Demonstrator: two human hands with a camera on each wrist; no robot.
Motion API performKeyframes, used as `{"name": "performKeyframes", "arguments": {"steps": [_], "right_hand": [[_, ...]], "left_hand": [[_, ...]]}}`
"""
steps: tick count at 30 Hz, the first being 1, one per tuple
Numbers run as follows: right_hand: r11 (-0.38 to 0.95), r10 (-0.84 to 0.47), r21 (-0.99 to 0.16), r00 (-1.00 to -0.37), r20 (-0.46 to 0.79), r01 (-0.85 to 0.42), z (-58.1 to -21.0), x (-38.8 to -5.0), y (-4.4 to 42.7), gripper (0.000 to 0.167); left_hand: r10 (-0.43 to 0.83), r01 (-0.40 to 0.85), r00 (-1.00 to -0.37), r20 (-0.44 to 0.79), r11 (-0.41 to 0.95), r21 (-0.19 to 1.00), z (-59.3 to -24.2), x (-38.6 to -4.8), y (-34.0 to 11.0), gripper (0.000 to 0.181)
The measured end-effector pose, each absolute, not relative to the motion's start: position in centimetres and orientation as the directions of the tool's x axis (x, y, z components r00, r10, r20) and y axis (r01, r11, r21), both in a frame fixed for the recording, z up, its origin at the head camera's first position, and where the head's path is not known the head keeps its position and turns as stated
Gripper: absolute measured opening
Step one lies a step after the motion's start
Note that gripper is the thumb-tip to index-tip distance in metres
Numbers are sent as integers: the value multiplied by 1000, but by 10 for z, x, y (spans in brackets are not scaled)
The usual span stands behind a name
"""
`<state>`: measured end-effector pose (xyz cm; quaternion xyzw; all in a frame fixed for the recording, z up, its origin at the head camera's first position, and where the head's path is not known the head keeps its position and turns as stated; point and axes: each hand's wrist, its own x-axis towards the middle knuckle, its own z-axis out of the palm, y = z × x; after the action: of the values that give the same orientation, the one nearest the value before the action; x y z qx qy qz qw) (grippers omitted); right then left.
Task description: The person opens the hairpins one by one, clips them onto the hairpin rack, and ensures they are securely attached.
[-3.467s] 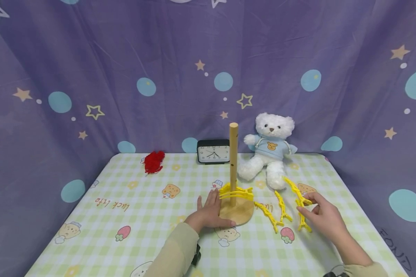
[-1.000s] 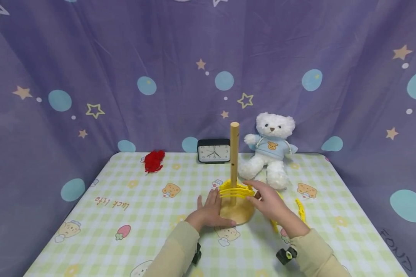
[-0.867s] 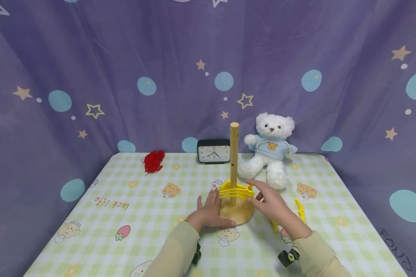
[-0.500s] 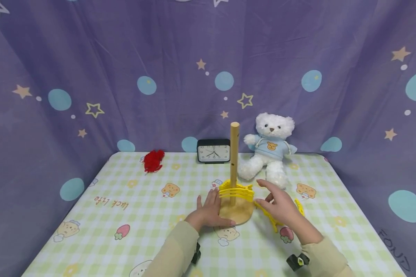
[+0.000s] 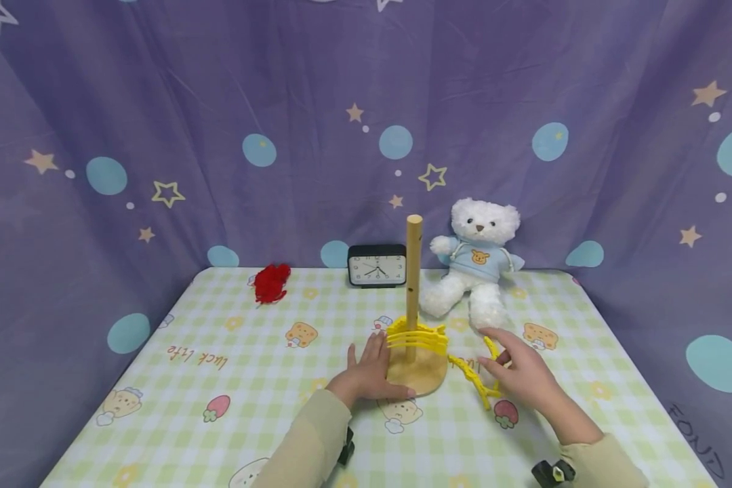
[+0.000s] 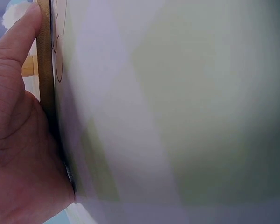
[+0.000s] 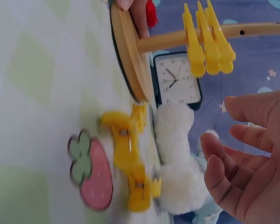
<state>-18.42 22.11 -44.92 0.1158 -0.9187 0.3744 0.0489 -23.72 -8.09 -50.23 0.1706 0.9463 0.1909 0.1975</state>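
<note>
A wooden stand has an upright post [image 5: 413, 278] on a round base [image 5: 421, 376]. Several curved yellow plastic clips [image 5: 417, 339] sit around the lower post; three show side by side in the right wrist view. My left hand [image 5: 369, 376] rests against the base's left side, fingers straight, thumb [image 6: 18, 35] along its edge. To the right of the stand, a loose yellow clip [image 5: 472, 381] with small springs lies on the tablecloth. My right hand [image 5: 527, 373] hovers over another clip [image 5: 491, 347], partly hiding it. Its thumb and fingers are apart, with nothing between them.
Behind the post stands a black alarm clock [image 5: 377, 266]. A white teddy bear [image 5: 478, 271] in a blue top sits at the back right. A red tangled bundle [image 5: 271, 283] lies back left. Purple curtains [image 5: 317, 88] hang behind the checked tablecloth [image 5: 177, 407].
My right hand carried a yellow clip to the post, let go of it there, then moved back right over the loose clips. The left hand stayed at the base.
</note>
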Motion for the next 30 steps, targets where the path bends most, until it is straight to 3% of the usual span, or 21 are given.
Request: {"name": "performKeyframes", "arguments": {"steps": [17,30], "right_hand": [[729,-149,-654,-979,137,-203,-465,-169,258,56],[815,-86,-567,-993,81,-117,-474,-161,281,47]], "left_hand": [[402,248,-857,-322,871,425,-491,-232,-80,127],[407,254,-854,-324,869,424,-485,-229,-80,125]]}}
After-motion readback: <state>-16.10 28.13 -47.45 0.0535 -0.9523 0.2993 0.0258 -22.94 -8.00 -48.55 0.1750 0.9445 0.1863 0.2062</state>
